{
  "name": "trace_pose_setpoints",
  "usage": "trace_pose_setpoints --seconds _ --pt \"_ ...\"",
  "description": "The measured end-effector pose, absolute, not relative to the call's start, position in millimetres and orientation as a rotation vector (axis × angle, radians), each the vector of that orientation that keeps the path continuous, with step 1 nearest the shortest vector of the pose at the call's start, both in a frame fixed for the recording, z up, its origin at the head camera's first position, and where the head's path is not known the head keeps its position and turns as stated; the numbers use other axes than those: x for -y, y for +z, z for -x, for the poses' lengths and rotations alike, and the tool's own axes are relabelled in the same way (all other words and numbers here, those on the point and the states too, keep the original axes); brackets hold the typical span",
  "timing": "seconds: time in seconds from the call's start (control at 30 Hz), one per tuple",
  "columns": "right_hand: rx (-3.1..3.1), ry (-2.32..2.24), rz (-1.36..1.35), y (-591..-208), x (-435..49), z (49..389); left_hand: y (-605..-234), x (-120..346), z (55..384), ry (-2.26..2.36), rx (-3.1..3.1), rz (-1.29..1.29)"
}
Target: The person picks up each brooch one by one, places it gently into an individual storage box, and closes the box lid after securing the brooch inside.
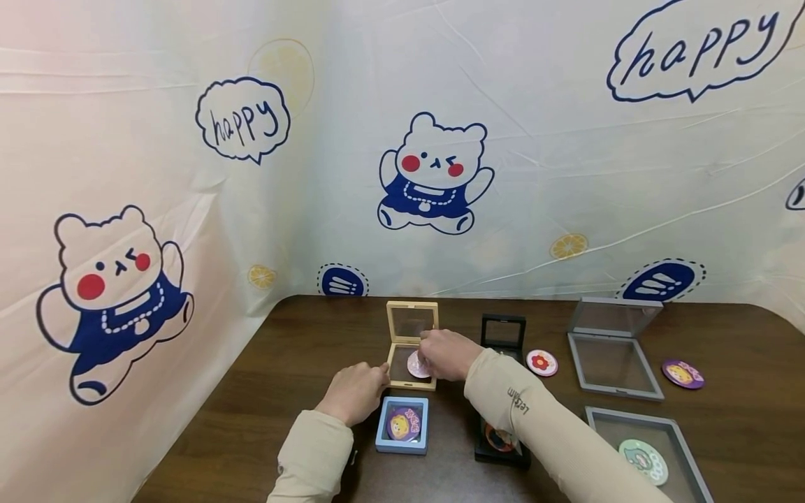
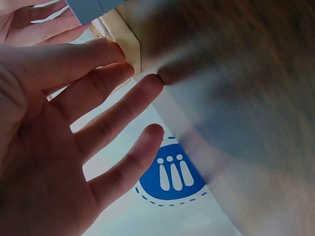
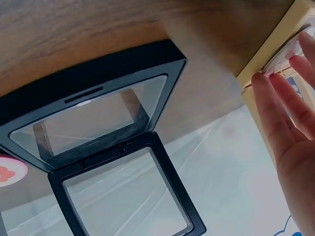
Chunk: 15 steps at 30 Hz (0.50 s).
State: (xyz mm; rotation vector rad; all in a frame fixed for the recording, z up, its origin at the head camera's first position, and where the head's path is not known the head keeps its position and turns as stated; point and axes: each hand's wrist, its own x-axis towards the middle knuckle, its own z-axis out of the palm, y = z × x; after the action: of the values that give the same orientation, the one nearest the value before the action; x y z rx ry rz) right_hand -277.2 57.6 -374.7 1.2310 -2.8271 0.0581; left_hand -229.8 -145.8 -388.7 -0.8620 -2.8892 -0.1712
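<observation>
A yellow display frame (image 1: pixel 411 383) stands open in the head view, its lid upright at the back. My left hand (image 1: pixel 356 391) grips the frame's left edge between thumb and index finger; the other fingers (image 2: pixel 120 110) are spread in the left wrist view. Over the frame's right side, my right hand (image 1: pixel 448 354) pinches a round pink badge (image 1: pixel 416 365) by its right side. In the right wrist view the badge (image 3: pixel 283 56) looks tilted against the clear film, with the fingertips (image 3: pixel 261 81) at its edge.
A blue frame (image 1: pixel 381 426) with a purple badge lies in front. To the right are an open black frame (image 1: pixel 503 321), another black frame (image 1: pixel 503 457), a red-flower badge (image 1: pixel 542 362), an open grey frame (image 1: pixel 629 396), a purple badge (image 1: pixel 683 374) and a grey frame (image 1: pixel 685 447) holding a green badge.
</observation>
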Motion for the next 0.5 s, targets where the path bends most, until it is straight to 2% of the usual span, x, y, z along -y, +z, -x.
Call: trace_pose_setpoints --seconds 0.5 --pt "2.802 0.093 -1.207 -379.4 -50.4 278.6 -388.2 145.0 230.2 -0.166 2.911 0.843"
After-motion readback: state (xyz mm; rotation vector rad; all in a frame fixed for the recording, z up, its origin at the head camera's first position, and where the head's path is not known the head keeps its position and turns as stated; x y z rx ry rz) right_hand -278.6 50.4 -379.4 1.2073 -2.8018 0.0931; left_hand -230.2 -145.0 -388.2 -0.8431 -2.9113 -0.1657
